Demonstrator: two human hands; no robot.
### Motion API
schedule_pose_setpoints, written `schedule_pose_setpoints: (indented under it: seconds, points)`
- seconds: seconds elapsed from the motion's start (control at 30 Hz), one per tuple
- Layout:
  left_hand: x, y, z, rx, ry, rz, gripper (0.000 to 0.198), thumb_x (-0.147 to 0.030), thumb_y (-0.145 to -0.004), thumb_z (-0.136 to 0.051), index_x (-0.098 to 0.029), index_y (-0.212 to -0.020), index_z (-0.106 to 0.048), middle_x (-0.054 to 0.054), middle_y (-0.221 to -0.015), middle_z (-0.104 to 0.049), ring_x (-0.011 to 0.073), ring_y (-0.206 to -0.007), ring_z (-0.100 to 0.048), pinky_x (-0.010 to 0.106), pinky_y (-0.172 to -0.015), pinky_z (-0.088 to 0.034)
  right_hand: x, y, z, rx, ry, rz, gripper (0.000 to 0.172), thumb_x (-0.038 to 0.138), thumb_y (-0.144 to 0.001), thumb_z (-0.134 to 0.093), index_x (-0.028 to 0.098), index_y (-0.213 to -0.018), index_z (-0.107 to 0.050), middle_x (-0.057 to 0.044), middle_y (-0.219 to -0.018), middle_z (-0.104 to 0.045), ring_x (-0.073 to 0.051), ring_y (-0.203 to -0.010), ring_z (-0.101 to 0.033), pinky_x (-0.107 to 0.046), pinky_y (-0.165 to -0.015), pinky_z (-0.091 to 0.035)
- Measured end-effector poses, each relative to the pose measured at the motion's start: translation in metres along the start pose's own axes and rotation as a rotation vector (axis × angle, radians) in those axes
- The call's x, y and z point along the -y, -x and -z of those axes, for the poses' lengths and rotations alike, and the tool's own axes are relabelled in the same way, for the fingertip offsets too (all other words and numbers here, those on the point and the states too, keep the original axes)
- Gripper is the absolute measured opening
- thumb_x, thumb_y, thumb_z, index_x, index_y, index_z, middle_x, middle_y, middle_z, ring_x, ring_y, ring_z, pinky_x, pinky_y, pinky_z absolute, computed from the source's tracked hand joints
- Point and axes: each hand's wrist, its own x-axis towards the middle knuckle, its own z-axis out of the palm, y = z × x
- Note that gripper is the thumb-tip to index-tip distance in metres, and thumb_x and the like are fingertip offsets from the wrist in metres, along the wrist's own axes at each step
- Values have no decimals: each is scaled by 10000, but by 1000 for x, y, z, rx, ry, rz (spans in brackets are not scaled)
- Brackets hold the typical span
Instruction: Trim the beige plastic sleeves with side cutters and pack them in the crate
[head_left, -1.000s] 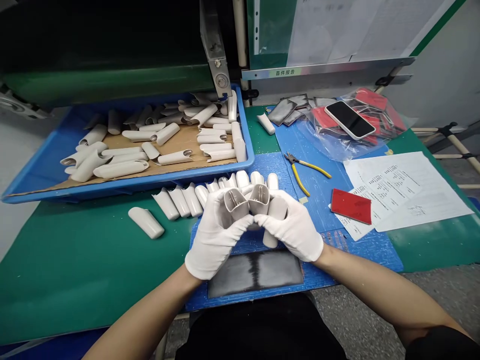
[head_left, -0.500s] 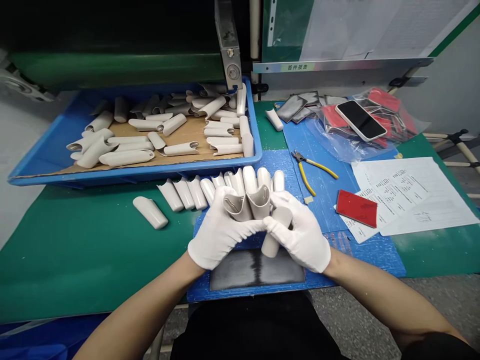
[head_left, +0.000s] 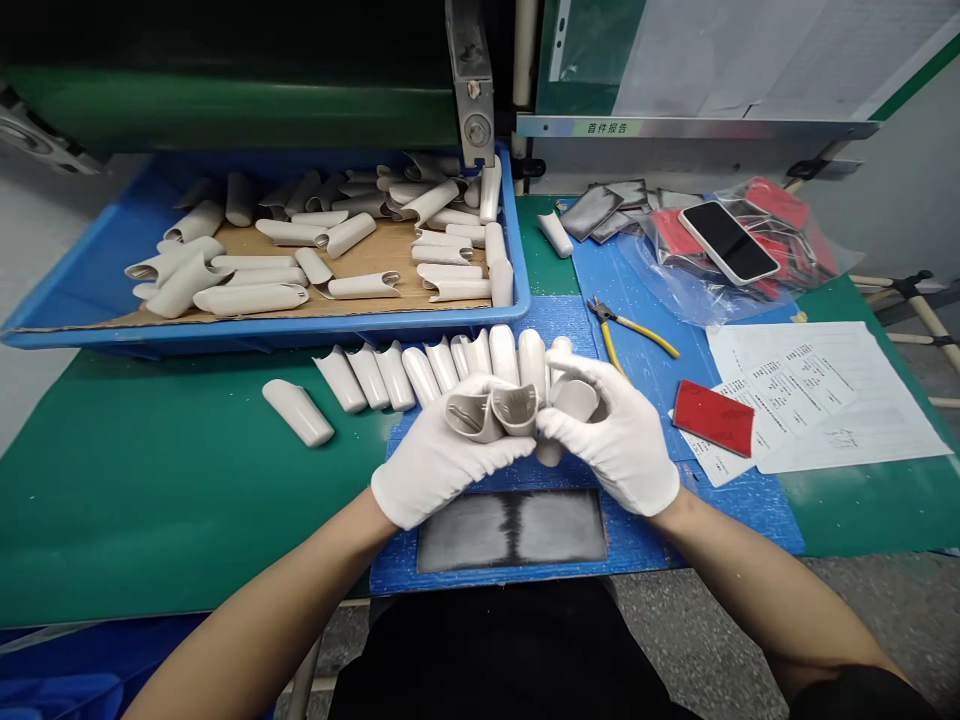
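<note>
My left hand (head_left: 442,455) in a white glove is shut around a hollow grey plastic shell (head_left: 472,417). A second shell (head_left: 516,408) sits against it, cradled on the left fingertips, with my right fingers touching its side. My right hand (head_left: 619,435), also gloved, grips a third shell (head_left: 574,400), whose end faces me. All three are short, rounded sleeves with open ends. A row of similar shells (head_left: 442,370) lies just beyond my hands.
A blue tray (head_left: 262,333) on the left holds several shells on cardboard. One loose shell (head_left: 298,412) lies on the green mat (head_left: 150,490). To the right are yellow-handled pliers (head_left: 626,332), a phone (head_left: 729,242), a red pad (head_left: 713,418) and papers (head_left: 825,395).
My right hand has turned its shell so the open end faces me, and it sits closer to the other two. The whole view has shifted slightly as my head moved.
</note>
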Motion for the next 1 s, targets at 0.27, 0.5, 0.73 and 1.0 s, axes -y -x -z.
schedule_pose_setpoints:
  seconds: [0.27, 0.5, 0.73, 1.0]
  points:
    - [8, -1, -3, 2, 44, 4, 355, -286, -748, -932, -190, -1019, -723, 36, -1013, -773, 207, -921, -734, 345, -860, -632, 9, -2, 7, 242, -86, -125, 1145, 572, -658, -1000, 299, -1639, -478, -129, -1635, -516, -383, -1533, -458, -603, -1267, -390]
    - [6, 1, -3, -95, 77, -222, 228, -136, -790, -888, -204, -986, -794, 27, -966, -798, 214, -907, -764, 375, -863, -671, 10, -4, 12, 166, -96, -18, 430, 474, -821, -920, 285, -1189, -803, -54, -1169, -762, -277, -1092, -730, -468, -1034, -600]
    - [12, 7, -2, -66, 73, -277, 200, -194, -887, -835, -233, -1082, -814, 46, -1091, -804, 249, -1031, -764, 399, -932, -665, 3, -3, 9, 162, -46, 80, 434, 470, -858, -895, 325, -1252, -784, -50, -1196, -736, -255, -1086, -712, -449, -1052, -583]
    - [22, 5, 1, -12, 111, -374, 248, -210, -913, -829, -226, -1157, -793, 30, -1108, -803, 213, -1039, -763, 309, -926, -623, 0, -2, 8, 155, -68, 163, 446, 248, -862, -891, 357, -1278, -772, -10, -1217, -732, -220, -1084, -708, -393, -1055, -571]
